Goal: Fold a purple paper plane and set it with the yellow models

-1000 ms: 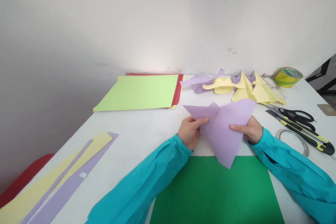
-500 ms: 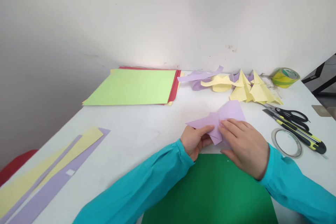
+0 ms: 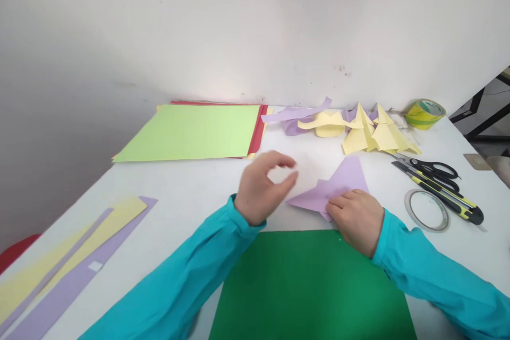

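Observation:
A folded piece of purple paper (image 3: 334,186) with pointed ends lies just beyond the green mat (image 3: 311,287). My right hand (image 3: 356,218) is closed on its near right edge, with the thumb partly hidden. Raised to the left of the paper, my left hand (image 3: 265,186) is empty, its fingers curved and apart from the thumb. Behind the folded piece stand several yellow folded paper shapes (image 3: 360,135), with purple ones partly hidden behind them.
A stack topped by a light green sheet (image 3: 191,130) lies at back left. Purple and yellow strips (image 3: 75,281) lie at left. To the right are scissors (image 3: 438,172), a utility knife (image 3: 442,194), a clear tape roll (image 3: 428,211) and a yellow tape roll (image 3: 425,114).
My left hand has let go of the purple paper and moved left and up. My right hand now grips the paper at its near edge, and the paper sits flatter.

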### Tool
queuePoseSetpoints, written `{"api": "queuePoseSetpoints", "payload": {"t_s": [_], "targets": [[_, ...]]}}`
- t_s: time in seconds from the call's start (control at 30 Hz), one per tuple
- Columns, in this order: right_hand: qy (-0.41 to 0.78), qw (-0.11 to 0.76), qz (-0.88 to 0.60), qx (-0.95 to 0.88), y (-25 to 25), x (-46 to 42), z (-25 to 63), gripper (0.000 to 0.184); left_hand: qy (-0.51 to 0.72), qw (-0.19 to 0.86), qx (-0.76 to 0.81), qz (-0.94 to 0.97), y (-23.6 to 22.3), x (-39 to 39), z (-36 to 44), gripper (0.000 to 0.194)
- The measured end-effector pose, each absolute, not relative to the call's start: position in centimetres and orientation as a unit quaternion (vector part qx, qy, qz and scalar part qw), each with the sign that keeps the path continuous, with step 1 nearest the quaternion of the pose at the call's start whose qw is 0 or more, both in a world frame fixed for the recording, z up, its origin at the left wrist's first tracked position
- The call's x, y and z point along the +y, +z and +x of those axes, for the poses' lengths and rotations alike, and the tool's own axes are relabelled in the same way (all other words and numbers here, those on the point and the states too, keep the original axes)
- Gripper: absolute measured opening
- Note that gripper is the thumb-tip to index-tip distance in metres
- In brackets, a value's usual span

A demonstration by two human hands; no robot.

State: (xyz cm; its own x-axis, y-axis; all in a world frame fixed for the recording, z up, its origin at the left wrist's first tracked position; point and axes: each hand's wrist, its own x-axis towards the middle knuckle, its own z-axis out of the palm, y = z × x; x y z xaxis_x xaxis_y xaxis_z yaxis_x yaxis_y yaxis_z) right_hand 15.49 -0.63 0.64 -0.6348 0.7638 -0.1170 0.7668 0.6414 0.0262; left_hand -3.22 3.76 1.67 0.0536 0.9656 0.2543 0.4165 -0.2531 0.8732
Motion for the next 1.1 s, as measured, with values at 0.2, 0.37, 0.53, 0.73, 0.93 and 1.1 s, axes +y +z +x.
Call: {"api": "queuePoseSetpoints", "payload": {"t_s": [0.2,0.37,0.53,0.73,0.93,1.1], "targets": [[-0.036,0.043,0.423,0.904,0.6,-0.2,15.9,0.022,0.210,0.195,0.310,0.907,-1.7,2.3,-2.6,0.014],[-0.100,0.028,0.424,0.900,1.2,0.1,16.6,0.022,0.223,0.113,0.306,0.919,-3.1,2.5,-2.8,0.025],[-0.217,-0.053,0.395,0.891,1.5,1.2,18.0,0.031,0.215,0.060,0.307,0.925,-2.9,2.1,-3.1,0.022],[-0.371,-0.206,0.441,0.791,0.6,3.9,20.9,0.025,0.264,0.088,0.292,0.915,-3.2,2.5,-3.5,0.023],[-0.345,-0.196,0.305,0.865,-1.4,4.2,20.9,0.029,0.245,0.063,0.267,0.930,-2.7,2.7,-3.8,0.019],[-0.334,-0.181,0.307,0.872,-2.1,4.3,20.5,0.029,0.199,-0.077,0.189,0.958,-2.3,2.7,-3.4,0.023]]}}
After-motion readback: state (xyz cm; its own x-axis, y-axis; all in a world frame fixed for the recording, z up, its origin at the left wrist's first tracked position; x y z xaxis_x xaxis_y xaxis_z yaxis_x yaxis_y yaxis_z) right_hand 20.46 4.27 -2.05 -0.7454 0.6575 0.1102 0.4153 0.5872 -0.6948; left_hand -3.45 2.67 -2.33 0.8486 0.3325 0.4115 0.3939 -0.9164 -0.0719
